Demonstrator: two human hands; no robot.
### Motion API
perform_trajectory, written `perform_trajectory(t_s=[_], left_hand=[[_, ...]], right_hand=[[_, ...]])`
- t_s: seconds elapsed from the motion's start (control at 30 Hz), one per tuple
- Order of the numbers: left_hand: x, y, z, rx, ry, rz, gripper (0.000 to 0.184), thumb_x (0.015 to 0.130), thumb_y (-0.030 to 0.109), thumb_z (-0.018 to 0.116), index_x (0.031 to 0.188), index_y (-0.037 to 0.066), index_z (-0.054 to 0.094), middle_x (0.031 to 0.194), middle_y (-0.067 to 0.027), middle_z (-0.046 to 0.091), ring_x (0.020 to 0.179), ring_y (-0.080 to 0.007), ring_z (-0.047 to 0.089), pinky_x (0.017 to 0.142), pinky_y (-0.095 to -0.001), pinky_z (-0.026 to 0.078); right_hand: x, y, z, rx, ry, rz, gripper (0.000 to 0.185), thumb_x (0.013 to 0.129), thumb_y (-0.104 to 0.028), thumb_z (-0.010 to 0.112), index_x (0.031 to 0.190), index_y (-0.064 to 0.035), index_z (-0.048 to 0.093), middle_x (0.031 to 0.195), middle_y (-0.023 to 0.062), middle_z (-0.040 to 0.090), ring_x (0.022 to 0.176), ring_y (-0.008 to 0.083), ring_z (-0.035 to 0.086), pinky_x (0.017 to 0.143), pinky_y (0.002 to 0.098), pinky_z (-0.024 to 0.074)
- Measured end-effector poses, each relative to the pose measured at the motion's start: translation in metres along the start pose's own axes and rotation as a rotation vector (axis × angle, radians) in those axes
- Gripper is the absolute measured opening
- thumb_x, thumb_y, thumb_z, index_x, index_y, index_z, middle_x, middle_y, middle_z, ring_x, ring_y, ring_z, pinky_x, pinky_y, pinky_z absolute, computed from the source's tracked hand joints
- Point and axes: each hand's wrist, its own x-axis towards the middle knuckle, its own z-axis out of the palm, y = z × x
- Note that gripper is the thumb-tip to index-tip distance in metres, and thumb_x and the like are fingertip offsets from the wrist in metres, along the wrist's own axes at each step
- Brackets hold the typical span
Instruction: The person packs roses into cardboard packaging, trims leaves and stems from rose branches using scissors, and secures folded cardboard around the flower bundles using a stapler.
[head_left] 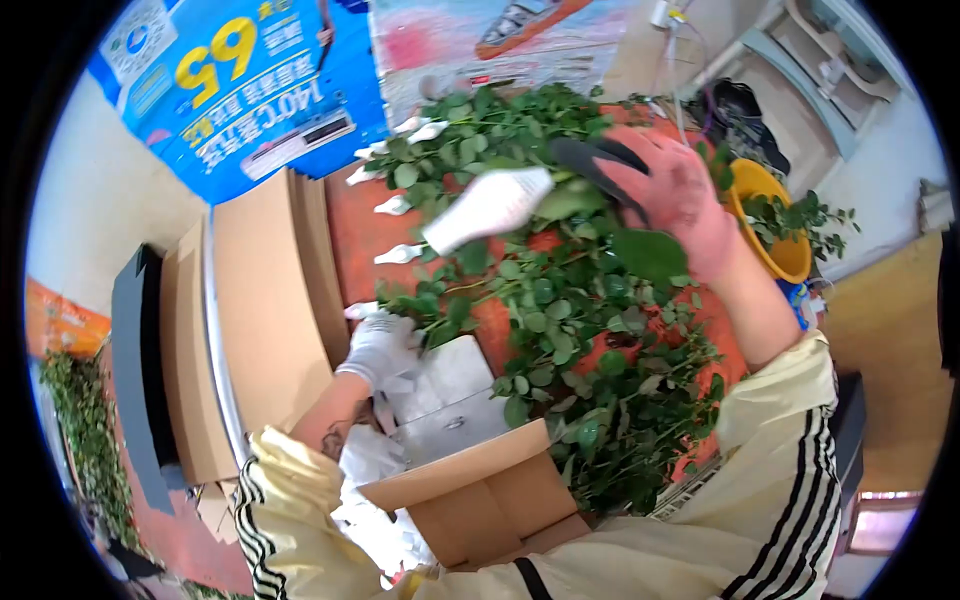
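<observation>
My right hand, in a pink glove with dark fingers, is closed around a leafy flower stem. A white sleeve covers the bud at the stem's end, which points left above the table. My left hand, in a white glove, is beside a white block-like packet and near another white-sleeved bud. Its fingertips are turned down and partly hidden, so I cannot tell whether they grip anything. Several more sleeved stems lie on the table, buds to the left, among them one sleeved bud.
Leafy stems spread over the red table. An open cardboard box stands close to my body, beside white plastic. Tall cardboard sheets line the left side. A yellow bucket with greenery is at the right.
</observation>
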Motion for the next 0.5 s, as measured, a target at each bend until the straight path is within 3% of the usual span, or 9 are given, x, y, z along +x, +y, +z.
perform_trajectory(t_s=[0.03,0.07,0.23,0.27,0.33,0.37,0.4,0.47,0.5], left_hand=[[-0.004,0.005,-0.016,0.075,-0.007,0.046,0.029,0.08,0.029,0.049,0.077,0.004,0.063,0.084,-0.0206,0.065,0.083,-0.0342,0.063,0.078,-0.0425,0.048],[-0.011,0.002,-0.031,-0.409,0.077,-0.049,0.027,0.079,0.025,0.051,0.082,0.001,0.064,0.083,-0.021,0.064,0.082,-0.0325,0.063,0.076,-0.0412,0.048],[-0.025,-0.008,-0.088,-1.062,-0.319,0.043,0.034,0.081,0.03,0.052,0.104,0.007,0.06,0.088,-0.014,0.066,0.085,-0.0277,0.065,0.072,-0.0383,0.048],[-0.021,-0.006,-0.084,-1.059,-0.322,0.046,0.034,0.081,0.03,0.052,0.104,0.007,0.06,0.088,-0.014,0.066,0.085,-0.0277,0.065,0.072,-0.0383,0.048],[-0.018,-0.003,-0.068,-0.025,-0.233,0.189,0.041,0.077,0.03,0.058,0.108,0.003,0.056,0.098,-0.0172,0.064,0.087,-0.0342,0.063,0.077,-0.0402,0.05],[-0.019,-0.003,-0.065,-0.028,-0.243,0.18,0.038,0.077,0.028,0.057,0.108,0.005,0.057,0.102,-0.0158,0.063,0.094,-0.0357,0.06,0.082,-0.0422,0.048],[-0.013,-0.004,-0.068,-0.025,-0.24,0.168,0.038,0.077,0.028,0.057,0.108,0.005,0.057,0.102,-0.0158,0.063,0.094,-0.0357,0.06,0.082,-0.0422,0.048],[0.008,-0.007,-0.077,-0.261,-0.004,-0.063,0.041,0.079,0.03,0.056,0.112,0.007,0.057,0.108,-0.0183,0.06,0.103,-0.0359,0.056,0.089,-0.0426,0.045],[0.025,-0.017,-0.071,-0.253,0.204,-0.055,0.04,0.08,0.03,0.054,0.113,0.009,0.057,0.11,-0.0166,0.06,0.104,-0.0347,0.056,0.089,-0.0434,0.044]], right_hand=[[0.005,-0.002,0.0,-0.019,-0.016,0.013,0.052,0.066,-0.016,0.065,0.117,-0.0148,0.055,0.118,0.0119,0.052,0.1,0.0298,0.057,0.082,0.0392,0.0483],[0.01,-0.002,0.002,0.059,-0.016,0.061,0.052,0.068,-0.016,0.065,0.119,-0.0135,0.054,0.119,0.0126,0.051,0.1,0.0293,0.057,0.082,0.0385,0.0485],[0.017,-0.007,-0.008,0.102,-0.005,0.135,0.055,0.071,-0.013,0.064,0.123,-0.0077,0.047,0.118,0.0131,0.052,0.099,0.0294,0.059,0.079,0.0374,0.0497],[0.015,0.001,-0.009,0.099,-0.006,0.14,0.055,0.071,-0.013,0.064,0.123,-0.0077,0.047,0.118,0.0131,0.052,0.099,0.0294,0.059,0.079,0.0374,0.0497],[0.012,0.026,-0.009,-0.059,-0.016,0.378,0.056,0.071,-0.012,0.064,0.124,-0.0074,0.046,0.117,0.0122,0.053,0.096,0.03,0.06,0.08,0.0363,0.0501],[0.01,0.033,-0.014,-0.025,0.203,0.268,0.055,0.071,-0.008,0.063,0.123,-0.0068,0.046,0.116,0.0121,0.053,0.094,0.0307,0.06,0.079,0.0359,0.0502],[0.007,0.039,-0.02,-0.127,0.161,0.324,0.054,0.071,-0.007,0.062,0.123,-0.0069,0.047,0.115,0.0133,0.054,0.094,0.0313,0.06,0.08,0.0363,0.05],[-0.004,0.055,-0.019,-0.108,0.286,0.377,0.053,0.071,-0.01,0.062,0.122,-0.0082,0.049,0.115,0.0137,0.055,0.094,0.0319,0.059,0.082,0.0376,0.0496],[-0.01,0.058,-0.024,-0.027,0.322,0.418,0.048,0.075,-0.004,0.059,0.122,-0.0039,0.05,0.116,0.0155,0.056,0.097,0.03,0.06,0.083,0.0342,0.0489]])
